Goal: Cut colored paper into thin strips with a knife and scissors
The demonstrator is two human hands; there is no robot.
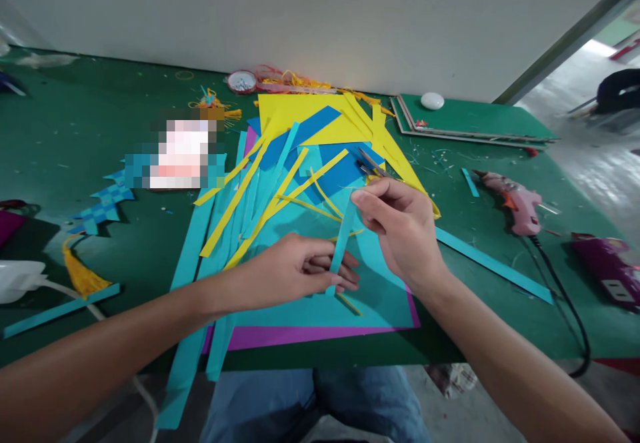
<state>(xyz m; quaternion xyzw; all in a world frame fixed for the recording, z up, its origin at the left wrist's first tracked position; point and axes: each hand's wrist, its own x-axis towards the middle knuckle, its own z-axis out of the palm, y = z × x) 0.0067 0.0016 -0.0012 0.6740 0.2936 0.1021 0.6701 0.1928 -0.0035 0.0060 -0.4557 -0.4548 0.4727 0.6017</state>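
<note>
A narrow turquoise paper strip (pixel 344 231) hangs slantwise between my two hands. My right hand (pixel 405 226) pinches its upper end between thumb and fingers. Lower down, my left hand (pixel 320 266) has the strip between its thumb and loosely curled fingers. Dark scissor blades (pixel 373 161) show just beyond my right hand, their handles partly hidden by it. Below both hands lies a large turquoise sheet (pixel 300 313) over a purple sheet (pixel 280 337). Yellow paper strips (pixel 240 196) and turquoise strips (pixel 187 309) are scattered at the left, some overhanging the front edge.
Yellow sheets (pixel 285 113) and blue paper (pixel 320 129) lie behind. At right are a pink glue gun (pixel 520 206) with its cord, a purple power strip (pixel 607 266) and green boards (pixel 470 117). A blue woven paper piece (pixel 107 199) with a yellow tassel (pixel 83 273) lies left, near a blurred-out phone-like object (pixel 183 153).
</note>
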